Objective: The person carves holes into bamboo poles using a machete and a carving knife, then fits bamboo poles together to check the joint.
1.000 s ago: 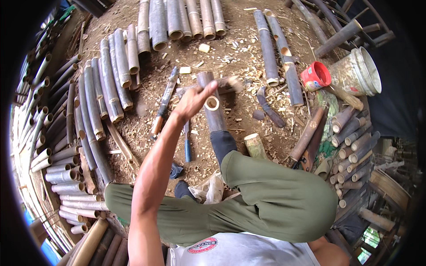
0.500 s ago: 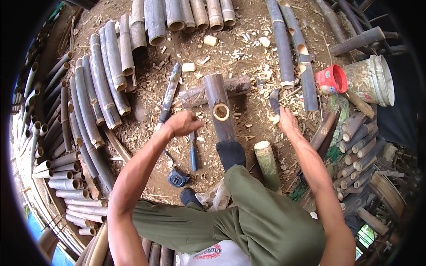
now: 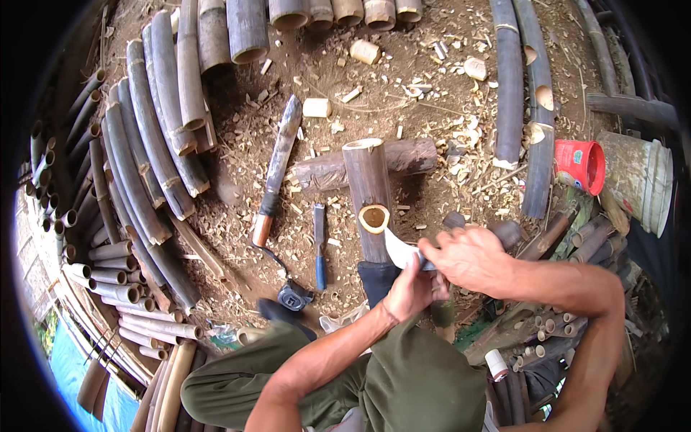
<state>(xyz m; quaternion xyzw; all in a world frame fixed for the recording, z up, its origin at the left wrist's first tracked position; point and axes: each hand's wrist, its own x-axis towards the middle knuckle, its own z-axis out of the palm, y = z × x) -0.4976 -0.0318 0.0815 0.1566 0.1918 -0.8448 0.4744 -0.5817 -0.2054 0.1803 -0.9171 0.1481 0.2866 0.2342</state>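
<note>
A brown bamboo tube (image 3: pixel 368 173) rests across a short log (image 3: pixel 414 158), with a pale-rimmed round hole (image 3: pixel 373 218) in its upper side. A dark shoe or sock (image 3: pixel 378 281) is against the tube's near end. My right hand (image 3: pixel 471 259) is closed around the handle of a curved knife (image 3: pixel 399 249), whose bright blade reaches the hole's near right edge. My left hand (image 3: pixel 415 289) closes at the base of the blade, its thumb upright against it. The handle is mostly hidden by my fingers.
A machete (image 3: pixel 281 158), a blue-handled chisel (image 3: pixel 319 248) and a tape measure (image 3: pixel 294 295) lie on the ground to the left. Bamboo poles (image 3: pixel 155 129) line the left and far sides. A red tub (image 3: pixel 578 165) and whitish bucket (image 3: pixel 637 183) stand right, amid wood chips.
My left hand has left the machete's side and come right to the knife. My right hand has brought the knife nearer and left, to the hole. The view has shifted.
</note>
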